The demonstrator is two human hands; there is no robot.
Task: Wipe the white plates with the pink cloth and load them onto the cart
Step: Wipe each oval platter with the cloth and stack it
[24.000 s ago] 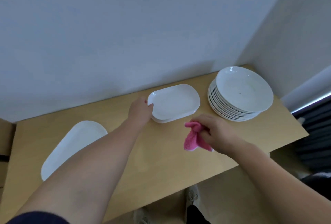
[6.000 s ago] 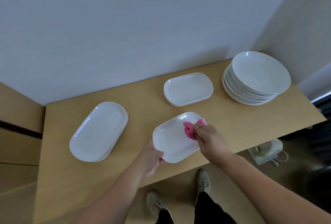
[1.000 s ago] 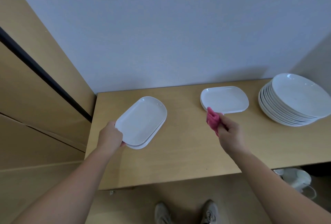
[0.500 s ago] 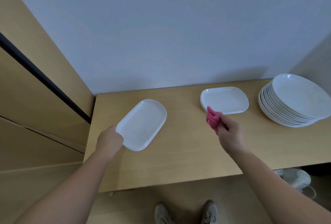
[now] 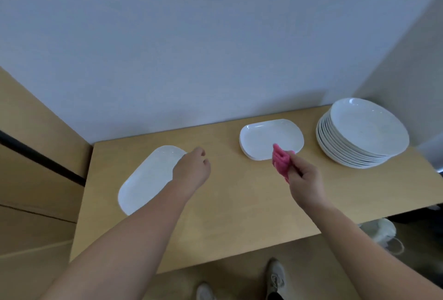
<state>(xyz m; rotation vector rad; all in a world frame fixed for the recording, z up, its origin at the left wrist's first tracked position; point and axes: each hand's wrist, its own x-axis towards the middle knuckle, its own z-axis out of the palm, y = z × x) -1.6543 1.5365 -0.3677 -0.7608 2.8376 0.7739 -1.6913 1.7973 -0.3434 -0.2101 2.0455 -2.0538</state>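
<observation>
Having let go of the oval plate (image 5: 147, 177) it gripped half a second ago, the left hand (image 5: 191, 171) now hangs over the table (image 5: 239, 216) just right of that plate. Its fingers are loosely curled and hold nothing, so the plate is probably set down for good. Well apart from it, the right hand (image 5: 304, 180) pinches the bunched pink cloth (image 5: 280, 163), lifted clear of the wood, likely kept ready for the next wipe. Just beyond the cloth lie the rectangular plates (image 5: 271, 138), a low stack near the wall (image 5: 215, 48) and probably the next to be taken. At the far right the round plates (image 5: 364, 132) stand piled, seemingly still waiting. No cart can be made out.
</observation>
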